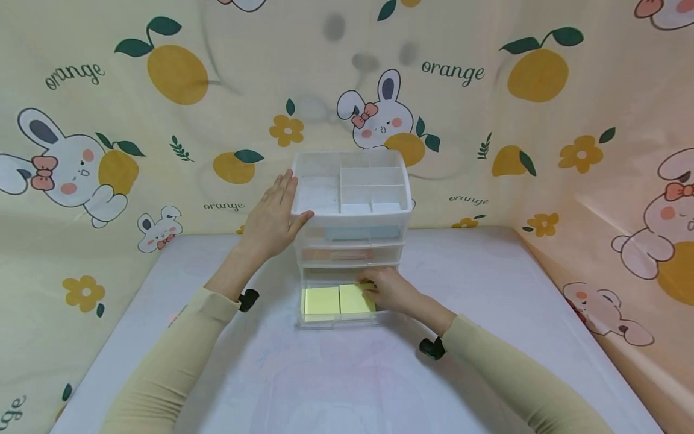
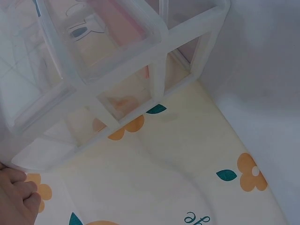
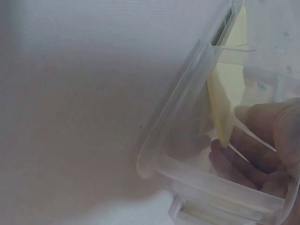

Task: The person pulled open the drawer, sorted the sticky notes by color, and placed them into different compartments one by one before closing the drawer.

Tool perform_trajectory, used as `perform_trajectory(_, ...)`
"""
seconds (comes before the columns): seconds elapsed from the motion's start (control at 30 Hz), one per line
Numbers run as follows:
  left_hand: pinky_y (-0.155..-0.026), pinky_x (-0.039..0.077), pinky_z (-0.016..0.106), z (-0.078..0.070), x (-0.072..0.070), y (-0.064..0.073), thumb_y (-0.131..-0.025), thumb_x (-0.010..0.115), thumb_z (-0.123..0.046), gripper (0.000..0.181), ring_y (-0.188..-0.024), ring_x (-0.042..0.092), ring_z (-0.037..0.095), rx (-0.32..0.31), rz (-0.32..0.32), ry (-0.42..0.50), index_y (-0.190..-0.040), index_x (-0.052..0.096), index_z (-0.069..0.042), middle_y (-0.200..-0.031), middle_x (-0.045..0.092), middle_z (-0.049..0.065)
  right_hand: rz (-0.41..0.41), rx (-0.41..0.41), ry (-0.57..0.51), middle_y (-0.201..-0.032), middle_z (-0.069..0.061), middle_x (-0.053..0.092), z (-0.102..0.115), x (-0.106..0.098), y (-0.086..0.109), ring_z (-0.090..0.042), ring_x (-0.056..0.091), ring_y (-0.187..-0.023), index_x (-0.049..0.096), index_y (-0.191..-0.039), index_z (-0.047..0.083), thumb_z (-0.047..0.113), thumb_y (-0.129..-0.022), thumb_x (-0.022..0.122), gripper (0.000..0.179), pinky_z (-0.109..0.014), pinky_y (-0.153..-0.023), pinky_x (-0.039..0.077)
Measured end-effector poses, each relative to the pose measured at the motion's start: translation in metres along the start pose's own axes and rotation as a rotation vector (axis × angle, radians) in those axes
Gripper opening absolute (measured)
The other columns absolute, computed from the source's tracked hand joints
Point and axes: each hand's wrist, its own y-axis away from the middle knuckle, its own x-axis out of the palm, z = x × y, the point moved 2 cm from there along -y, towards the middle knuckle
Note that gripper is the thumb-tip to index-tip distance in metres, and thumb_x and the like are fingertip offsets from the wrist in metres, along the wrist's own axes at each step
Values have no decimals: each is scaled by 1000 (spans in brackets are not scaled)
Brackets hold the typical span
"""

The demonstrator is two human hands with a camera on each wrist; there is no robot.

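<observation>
A white desktop drawer organizer [image 1: 355, 216] with clear drawers stands upright on the table. Its bottom drawer [image 1: 317, 324] is pulled out and holds two yellow sticky note pads side by side, the left pad [image 1: 322, 301] lying flat. My right hand [image 1: 391, 290] reaches into this drawer and grips the right sticky note pad [image 3: 224, 103] at its edge, thumb on one side and fingers on the other. With fingers extended, my left hand [image 1: 273, 220] rests against the organizer's upper left side, its thumb over the front rim. Only its curled-looking fingertips [image 2: 19, 190] show in the left wrist view.
Above the pulled-out drawer are two closed drawers, one with something bluish [image 1: 363, 232], the other with something orange-pink [image 1: 347, 255]. A divided tray [image 1: 374, 176] tops the organizer. Behind the table [image 1: 477, 271] hangs a patterned cloth [image 1: 325, 60] with rabbits and oranges.
</observation>
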Motion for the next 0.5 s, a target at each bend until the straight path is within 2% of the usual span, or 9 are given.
perform_trajectory(0.3,-130,13,44,1,2,1,-108,43,-56,87,-160,10,35,2,-8,-7,-164,13,3,-174,7,18,-5,-41,-4,-104,-15,77,0,0,2,-27,76,-92,73,-112,-3,-2,-88,79,25,-35,-80,64)
perform_trajectory(0.5,-130,14,46,1,2,1,-108,43,-55,87,-160,9,34,1,-9,-5,-165,12,3,-174,6,16,-20,-15,-103,-111,-18,75,1,-2,3,-33,74,-100,73,-115,-3,-3,-92,73,23,-39,-85,63)
